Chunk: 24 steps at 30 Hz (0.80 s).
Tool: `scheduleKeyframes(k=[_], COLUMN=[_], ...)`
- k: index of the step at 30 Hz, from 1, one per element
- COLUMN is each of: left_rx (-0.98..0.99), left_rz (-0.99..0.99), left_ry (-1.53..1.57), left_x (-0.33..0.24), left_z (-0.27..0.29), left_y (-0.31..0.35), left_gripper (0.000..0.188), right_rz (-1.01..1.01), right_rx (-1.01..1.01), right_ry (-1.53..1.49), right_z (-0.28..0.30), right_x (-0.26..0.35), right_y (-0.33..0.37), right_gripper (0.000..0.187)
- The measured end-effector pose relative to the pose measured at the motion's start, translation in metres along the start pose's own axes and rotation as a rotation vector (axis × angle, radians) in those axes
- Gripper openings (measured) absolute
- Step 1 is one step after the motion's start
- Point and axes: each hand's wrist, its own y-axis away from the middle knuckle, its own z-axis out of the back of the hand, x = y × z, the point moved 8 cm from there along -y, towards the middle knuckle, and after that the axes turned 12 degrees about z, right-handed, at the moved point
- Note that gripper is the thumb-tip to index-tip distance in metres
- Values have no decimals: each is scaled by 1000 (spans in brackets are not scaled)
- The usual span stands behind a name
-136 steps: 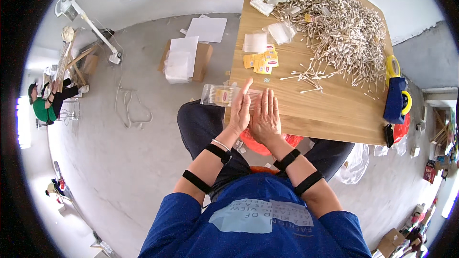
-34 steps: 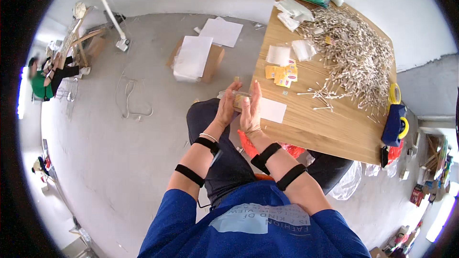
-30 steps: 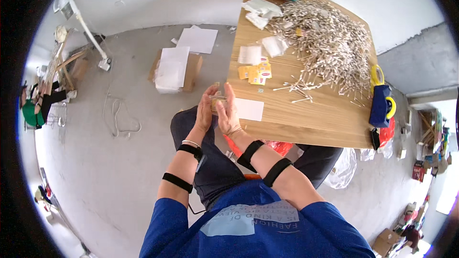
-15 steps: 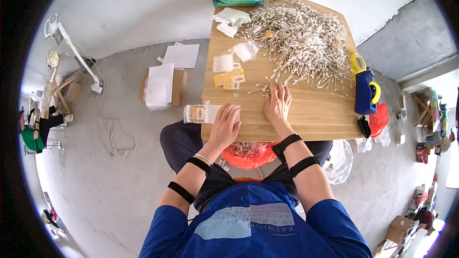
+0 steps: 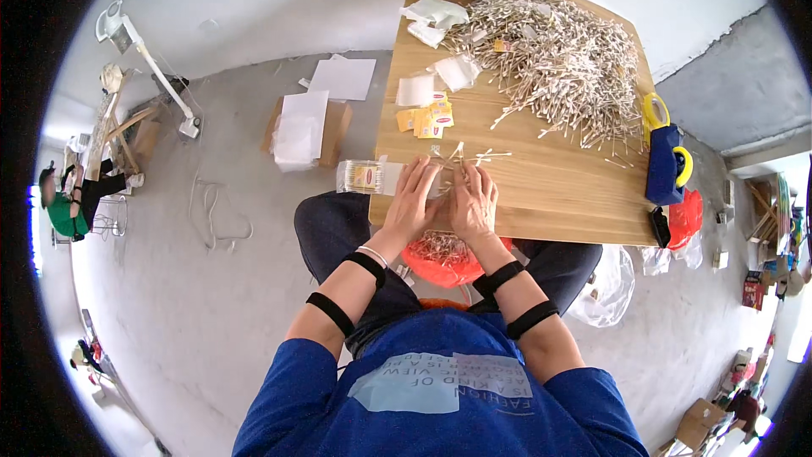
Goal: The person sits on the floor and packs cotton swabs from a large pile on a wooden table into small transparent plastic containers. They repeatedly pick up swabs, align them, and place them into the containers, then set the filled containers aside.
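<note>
Near the front edge of the table, my left hand rests with its fingers stretched out, beside a small bunch of cotton swabs. My right hand curls its fingers against the other side of that bunch; some of the swabs are hidden under its fingers. A few loose swabs lie just beyond my right fingertips. Left of my left hand, a clear plastic packet of cotton swabs with a yellow label overhangs the table corner, its clear flap reaching toward my hand.
A big heap of cotton swabs covers the far right of the table. Yellow label cards and white plastic sleeves lie at left. A blue tape dispenser stands at the right edge. Below the front edge hangs a red bag of swabs.
My right hand has moved left and nearer, bringing several swabs toward my left hand. My left hand has come off the packet's flap toward the swabs. The whole view has shifted slightly.
</note>
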Motion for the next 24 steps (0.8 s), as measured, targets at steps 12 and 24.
scheduleKeyframes(k=[12, 24], left_rx=[128, 18], left_rz=[-21, -33], left_ry=[-158, -76], left_x=[-3, -1], left_z=[-5, -1], left_y=[-19, -9], left_gripper=[61, 59], right_rz=[-62, 75], right_rx=[-153, -184], right_ry=[-32, 21], right_z=[26, 13], right_x=[-80, -18], right_y=[-9, -21], right_gripper=[43, 21])
